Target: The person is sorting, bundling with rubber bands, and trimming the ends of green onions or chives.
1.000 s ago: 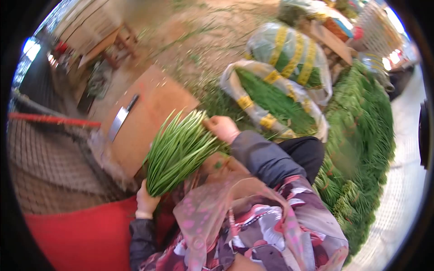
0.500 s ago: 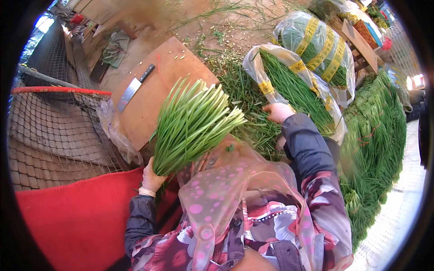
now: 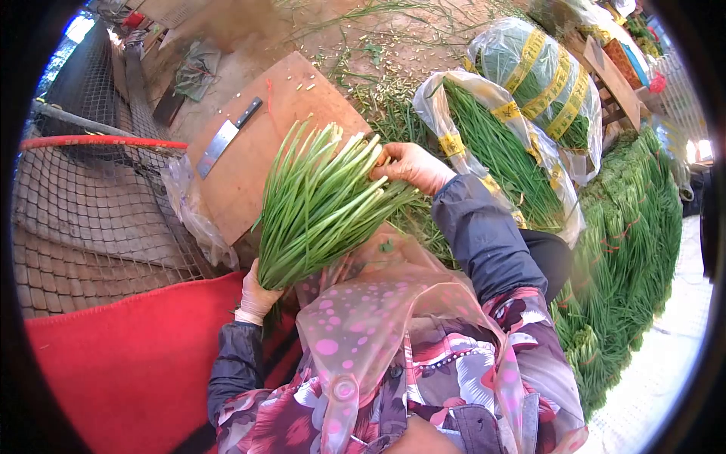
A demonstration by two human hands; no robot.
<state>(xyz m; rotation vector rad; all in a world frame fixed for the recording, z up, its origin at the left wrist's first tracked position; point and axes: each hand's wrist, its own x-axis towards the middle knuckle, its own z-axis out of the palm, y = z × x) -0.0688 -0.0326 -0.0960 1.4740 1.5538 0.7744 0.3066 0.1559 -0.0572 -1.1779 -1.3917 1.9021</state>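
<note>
My left hand (image 3: 259,294), in a thin pale glove, is wrapped round the leafy end of a bunch of green chives (image 3: 318,204). The bunch fans out up and to the right, its pale cut ends pointing away from me. At those ends my right hand (image 3: 414,166), gloved too, is closed with thumb and fingertips pinched on some chive stems. Just exactly which stems it grips is partly hidden. Beyond the bunch lies a wooden board (image 3: 302,87), with a knife (image 3: 229,137) with a black handle on it.
An opened clear bag of chives (image 3: 503,144) lies at my right, with a taped full bag (image 3: 544,83) behind it. A long heap of chives (image 3: 628,257) runs down the right side. Netting (image 3: 98,219) and a red cloth (image 3: 136,356) are at my left.
My right hand has come from beside the opened bag, up and left, to the pale ends of the chives. The left hand keeps its hold with little movement.
</note>
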